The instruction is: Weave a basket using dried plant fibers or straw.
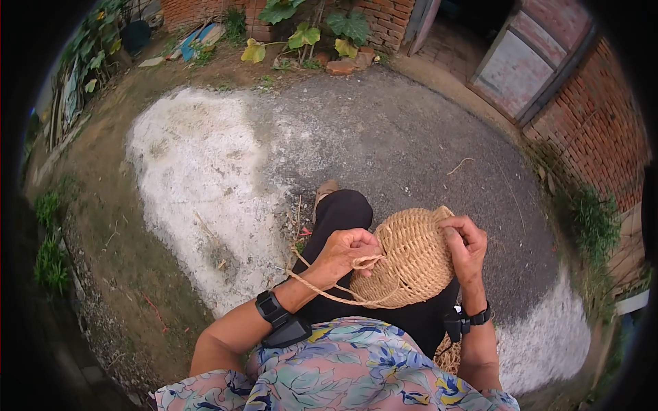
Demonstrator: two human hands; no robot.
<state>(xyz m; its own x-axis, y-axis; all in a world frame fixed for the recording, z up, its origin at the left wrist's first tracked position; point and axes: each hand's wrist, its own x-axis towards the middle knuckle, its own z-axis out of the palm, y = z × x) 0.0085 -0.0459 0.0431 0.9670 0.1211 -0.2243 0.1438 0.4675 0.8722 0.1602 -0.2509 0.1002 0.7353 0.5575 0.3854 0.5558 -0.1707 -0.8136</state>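
Note:
A round woven straw basket (417, 257) rests on my lap, tilted on its side, its coarse tan weave facing up. At its left side my left hand (346, 255) is closed in a pinch on a loop of twisted straw cord (343, 299). The cord trails back over my left wrist and curves under to the basket's lower edge. My right hand (466, 246) grips the basket's upper right edge, thumb and fingers bent around a small raised tab there. Whatever lies inside the basket is hidden.
White powdery patches (199, 157) cover parts of the grey ground (391, 130). Ahead are leafy plants (301, 34), a brick wall (384, 20) and an open doorway with a worn door (517, 68). Loose straw (449, 355) shows beside my right forearm.

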